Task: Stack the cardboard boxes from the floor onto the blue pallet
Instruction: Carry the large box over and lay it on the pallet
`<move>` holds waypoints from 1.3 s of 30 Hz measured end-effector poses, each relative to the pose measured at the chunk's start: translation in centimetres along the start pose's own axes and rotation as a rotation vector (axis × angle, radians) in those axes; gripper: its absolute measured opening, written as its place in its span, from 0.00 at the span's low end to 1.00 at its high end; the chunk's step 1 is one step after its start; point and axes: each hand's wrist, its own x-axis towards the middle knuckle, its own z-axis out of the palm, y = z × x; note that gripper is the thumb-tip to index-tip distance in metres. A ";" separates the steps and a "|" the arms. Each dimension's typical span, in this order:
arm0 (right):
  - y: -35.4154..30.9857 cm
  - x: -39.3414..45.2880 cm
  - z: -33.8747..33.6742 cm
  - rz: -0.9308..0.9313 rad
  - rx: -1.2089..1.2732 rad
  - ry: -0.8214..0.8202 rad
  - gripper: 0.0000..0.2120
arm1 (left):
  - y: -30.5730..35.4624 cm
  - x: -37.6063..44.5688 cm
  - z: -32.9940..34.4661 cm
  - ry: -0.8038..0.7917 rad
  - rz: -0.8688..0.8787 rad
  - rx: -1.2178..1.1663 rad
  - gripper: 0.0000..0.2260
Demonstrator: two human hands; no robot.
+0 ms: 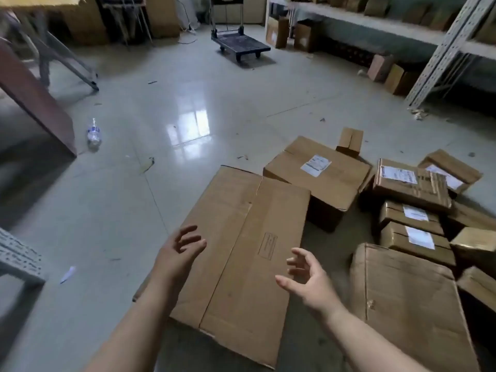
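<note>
Both arms reach out: the left hand (182, 247) hangs fingers spread at the near left edge of the big flat box (241, 261), the right hand (306, 277) loose and empty over its right side. Nothing gripped yet; they look set to take opposite edges, sensible for a carton this wide. The box lies on the floor (107, 210), seam up, its near corner cut off behind the forearms. To the right, a jumble of smaller labelled boxes (410, 183), labels too blurred to read, some running out of frame. Far across the tiles waits a dark wheeled platform (241, 45), presumably the pallet; its blue is hard to confirm, deck bare.
</note>
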 end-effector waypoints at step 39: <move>9.6 11.0 8.4 0.116 -0.375 0.036 0.51 | -21.6 5.4 -11.3 0.252 -0.244 0.068 0.32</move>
